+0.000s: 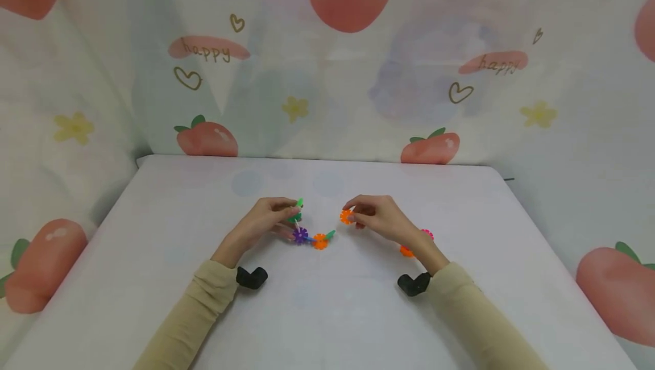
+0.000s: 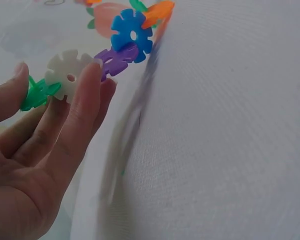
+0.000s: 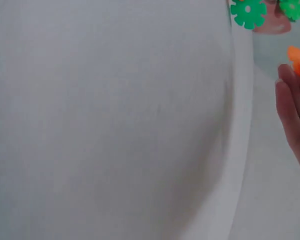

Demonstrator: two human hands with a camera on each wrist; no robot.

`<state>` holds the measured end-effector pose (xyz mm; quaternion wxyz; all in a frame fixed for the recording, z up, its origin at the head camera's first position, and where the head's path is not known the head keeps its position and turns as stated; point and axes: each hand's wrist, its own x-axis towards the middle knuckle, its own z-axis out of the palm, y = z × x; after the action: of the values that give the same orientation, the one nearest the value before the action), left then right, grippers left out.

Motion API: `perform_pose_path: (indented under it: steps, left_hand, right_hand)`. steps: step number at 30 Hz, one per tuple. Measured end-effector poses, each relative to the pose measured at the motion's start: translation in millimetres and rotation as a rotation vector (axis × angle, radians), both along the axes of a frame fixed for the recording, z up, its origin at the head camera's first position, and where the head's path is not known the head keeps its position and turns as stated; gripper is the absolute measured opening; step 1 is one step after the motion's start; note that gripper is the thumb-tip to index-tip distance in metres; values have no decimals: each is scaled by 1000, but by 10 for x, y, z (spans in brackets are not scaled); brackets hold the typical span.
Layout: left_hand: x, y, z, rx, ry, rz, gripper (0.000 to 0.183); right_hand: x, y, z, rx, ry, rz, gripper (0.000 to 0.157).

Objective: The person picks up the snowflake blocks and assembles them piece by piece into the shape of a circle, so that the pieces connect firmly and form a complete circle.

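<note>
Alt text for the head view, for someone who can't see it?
The left hand holds a chain of coloured discs over a white table, while the right hand pinches a separate orange disc. Partly hidden by the right wrist are an orange piece and a pink piece.

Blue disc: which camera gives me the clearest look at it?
Left wrist: the blue disc shows large, nearly face-on. The head view shows it small, as a thin sliver beside the purple disc; the right wrist view doesn't show it.
</note>
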<state>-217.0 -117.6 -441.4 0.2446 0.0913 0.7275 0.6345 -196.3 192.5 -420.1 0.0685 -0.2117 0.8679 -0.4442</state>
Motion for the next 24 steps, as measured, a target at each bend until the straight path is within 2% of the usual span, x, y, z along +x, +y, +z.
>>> perform_pose_path:
  steps: [5,8,15,24]
  left_hand:
    - [-11,21,-11,0,2,6,45]
    - [-14,27,-7,1,-2,7,45]
    - [-19,31,-2,-6,0,-4,46]
    - [-10,33,4,1,14,-9,42]
  right_hand:
    - [-81,-198,-24,-59,3,-5,23]
    - [-132,-307,-25,-62,36,-3,25]
    - [-226,-523,40,-98,101,-17,19]
    - [-314,-722,79,-196,177,24,20]
